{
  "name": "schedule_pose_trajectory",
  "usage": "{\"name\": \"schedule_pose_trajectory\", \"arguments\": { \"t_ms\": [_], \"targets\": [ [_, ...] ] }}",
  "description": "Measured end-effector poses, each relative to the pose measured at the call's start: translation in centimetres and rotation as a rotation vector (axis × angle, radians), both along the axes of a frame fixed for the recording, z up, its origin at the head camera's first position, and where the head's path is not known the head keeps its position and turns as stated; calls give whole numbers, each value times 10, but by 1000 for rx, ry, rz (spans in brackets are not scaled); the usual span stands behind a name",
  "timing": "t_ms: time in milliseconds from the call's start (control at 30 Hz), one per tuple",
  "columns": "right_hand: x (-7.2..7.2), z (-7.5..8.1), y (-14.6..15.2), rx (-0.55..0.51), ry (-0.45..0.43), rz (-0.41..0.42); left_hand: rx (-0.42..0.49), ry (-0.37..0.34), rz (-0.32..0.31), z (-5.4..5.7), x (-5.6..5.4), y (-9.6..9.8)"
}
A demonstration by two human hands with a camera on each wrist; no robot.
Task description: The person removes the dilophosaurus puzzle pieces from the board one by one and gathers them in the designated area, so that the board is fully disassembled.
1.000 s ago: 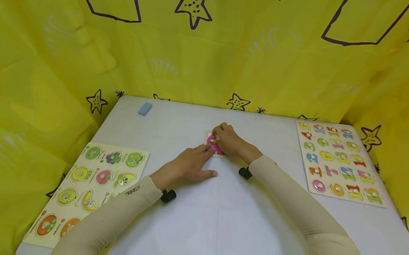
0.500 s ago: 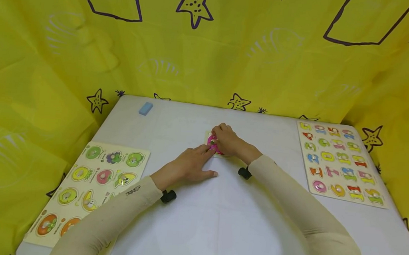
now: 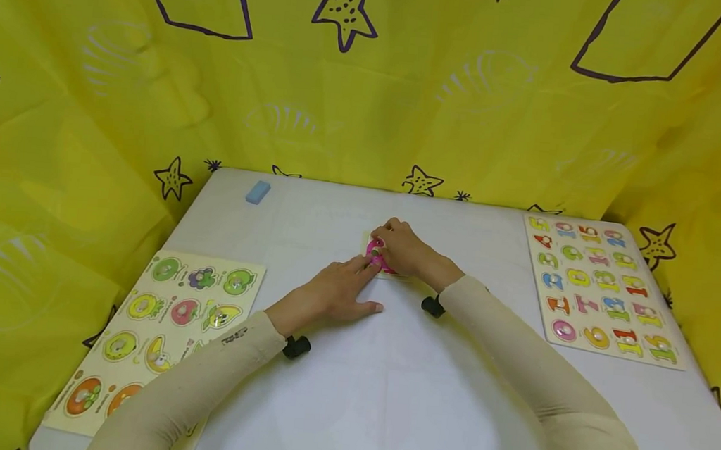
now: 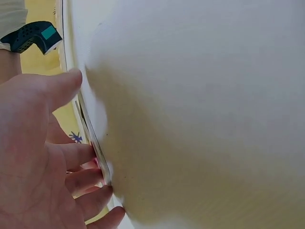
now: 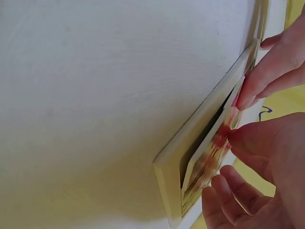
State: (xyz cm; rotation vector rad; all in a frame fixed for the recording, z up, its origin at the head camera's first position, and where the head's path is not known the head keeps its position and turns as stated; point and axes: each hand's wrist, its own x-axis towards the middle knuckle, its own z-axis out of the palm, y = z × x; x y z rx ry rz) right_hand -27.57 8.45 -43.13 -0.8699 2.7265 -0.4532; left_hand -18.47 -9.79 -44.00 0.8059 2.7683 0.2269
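Observation:
A small puzzle board [image 3: 384, 277] with a pink picture lies mid-table, mostly under the hands. My right hand [image 3: 400, 246] curls over its right side; the right wrist view shows thumb and index finger pinching at a puzzle piece [image 5: 205, 152]. That flat printed piece sits slightly tilted, one edge raised above the board's recess, leaving a dark gap. My left hand [image 3: 336, 290] reaches in from the left with straight fingers, their tips resting on the pink picture, thumb spread away. Its palm side shows in the left wrist view. The picture's full shape is hidden.
A fruit peg puzzle [image 3: 186, 289] lies at the left, partly under the left sleeve. At the right lies a number peg puzzle [image 3: 591, 278]. A blue block [image 3: 258, 192] rests at the back left. Yellow curtains [image 3: 370, 99] enclose the white table.
My right hand has shifted very slightly over the pink picture, covering a little more of it. My left hand holds its place.

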Motion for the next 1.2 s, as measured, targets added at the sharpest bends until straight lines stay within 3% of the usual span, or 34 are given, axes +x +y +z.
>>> {"name": "schedule_pose_trajectory", "arguments": {
  "t_ms": [733,1200],
  "targets": [
    [-3,0,-5,-8,28,-18,20,-95,10,3,1,-3],
    [-9,4,-13,9,-94,-64,-8,-100,14,2,-1,-4]
  ]
}}
